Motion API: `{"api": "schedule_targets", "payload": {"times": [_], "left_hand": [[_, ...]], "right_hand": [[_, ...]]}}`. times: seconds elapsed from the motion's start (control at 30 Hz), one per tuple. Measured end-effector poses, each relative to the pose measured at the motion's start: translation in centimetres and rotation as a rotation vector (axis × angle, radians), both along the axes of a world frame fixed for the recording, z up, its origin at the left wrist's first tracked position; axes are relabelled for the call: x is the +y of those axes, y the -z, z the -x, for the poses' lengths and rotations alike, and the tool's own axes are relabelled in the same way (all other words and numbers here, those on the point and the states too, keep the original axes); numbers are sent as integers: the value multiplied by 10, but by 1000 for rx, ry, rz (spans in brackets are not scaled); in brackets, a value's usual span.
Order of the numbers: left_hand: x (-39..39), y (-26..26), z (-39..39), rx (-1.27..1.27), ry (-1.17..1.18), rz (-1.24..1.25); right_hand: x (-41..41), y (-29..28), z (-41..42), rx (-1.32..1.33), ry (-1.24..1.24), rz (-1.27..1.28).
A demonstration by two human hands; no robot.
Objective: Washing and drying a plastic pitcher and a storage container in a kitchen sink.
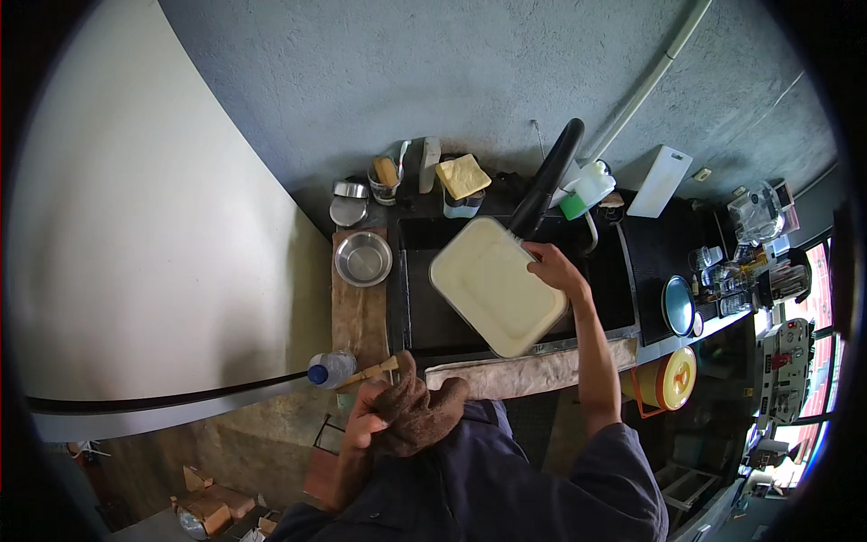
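Observation:
My right hand (559,271) grips the edge of a cream rectangular plastic tub (498,288) with a clear rim. The tub is held tilted over the black sink (427,325), below the black curved faucet (552,176). Close to my body, my left hand (364,414) holds a bunched brown cloth (423,420). Just beyond that hand is a wooden-handled tool, perhaps a brush (372,372). Beside it stands a clear plastic bottle with a blue cap (332,369).
A round metal bowl (364,259) rests on a brown cloth left of the sink. Behind the basin are a yellow sponge (463,176) and a jug of green liquid (588,190). A folded towel (528,376) lines the front edge. Rightward stands a yellow lidded bucket (667,379).

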State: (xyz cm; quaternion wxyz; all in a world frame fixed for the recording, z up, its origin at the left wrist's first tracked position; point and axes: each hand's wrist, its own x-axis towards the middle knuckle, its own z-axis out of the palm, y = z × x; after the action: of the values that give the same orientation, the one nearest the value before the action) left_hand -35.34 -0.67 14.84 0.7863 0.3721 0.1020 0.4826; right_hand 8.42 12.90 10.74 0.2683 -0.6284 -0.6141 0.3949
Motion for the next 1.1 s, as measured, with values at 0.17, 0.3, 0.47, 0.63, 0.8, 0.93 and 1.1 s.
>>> {"api": "schedule_targets", "payload": {"times": [0.17,0.3,0.47,0.63,0.8,0.93,1.1], "left_hand": [[-11,-9,-3,158,-148,116],[-2,5,2,6,83,53],[-6,3,10,67,33,104],[-8,-1,5,121,0,174],[-5,-4,5,110,-24,111],[-15,8,4,176,-39,175],[-9,13,10,177,29,43]], "right_hand": [[22,-11,-13,-230,-86,46],[29,33,-16,-340,-230,-83],[38,-7,16,-579,-184,184],[33,-18,29,-437,-280,113],[38,-32,28,-620,-346,137],[23,-23,36,-454,-400,69],[23,-37,25,-479,-322,109]]}}
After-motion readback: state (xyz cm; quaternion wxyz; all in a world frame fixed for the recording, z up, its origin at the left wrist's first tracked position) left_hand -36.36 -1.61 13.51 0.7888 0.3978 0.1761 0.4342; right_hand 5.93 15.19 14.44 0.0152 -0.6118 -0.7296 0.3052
